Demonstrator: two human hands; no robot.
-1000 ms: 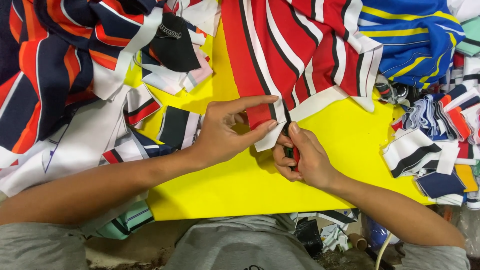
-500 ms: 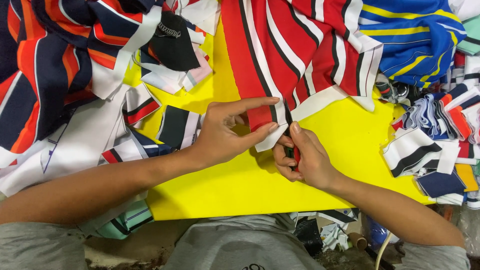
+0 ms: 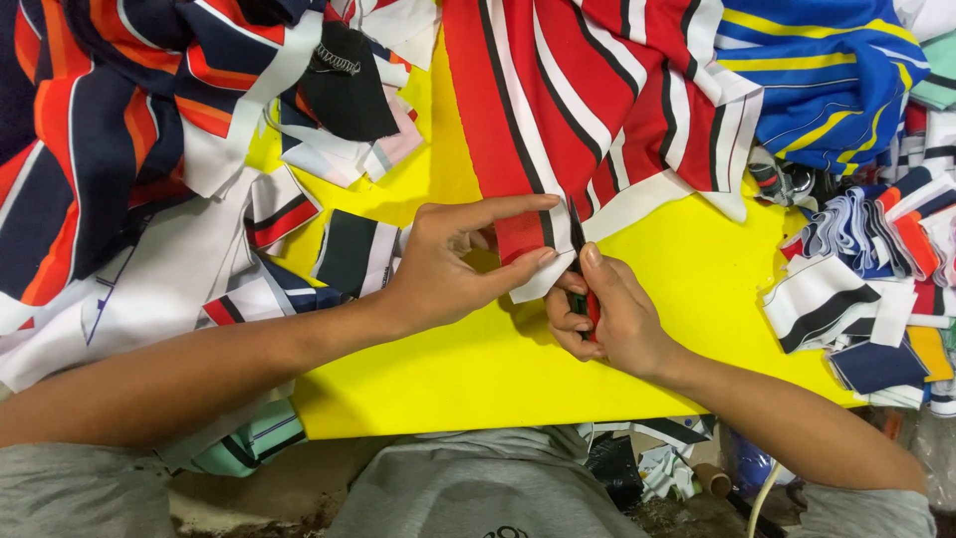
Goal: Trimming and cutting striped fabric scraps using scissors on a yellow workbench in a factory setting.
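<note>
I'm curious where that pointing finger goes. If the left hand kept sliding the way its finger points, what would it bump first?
Probably the red striped cloth; the left hand already touches its edge.

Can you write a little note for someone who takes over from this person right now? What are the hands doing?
Left hand: pinches the lower edge of the red striped cloth, flat on the yellow board.
Right hand: grips small scissors, blades at that same edge, beside the left thumb.
Done: cut striped pieces lie piled to the right.
Left: the cloth's white edge strip is not yet cut away.
</note>
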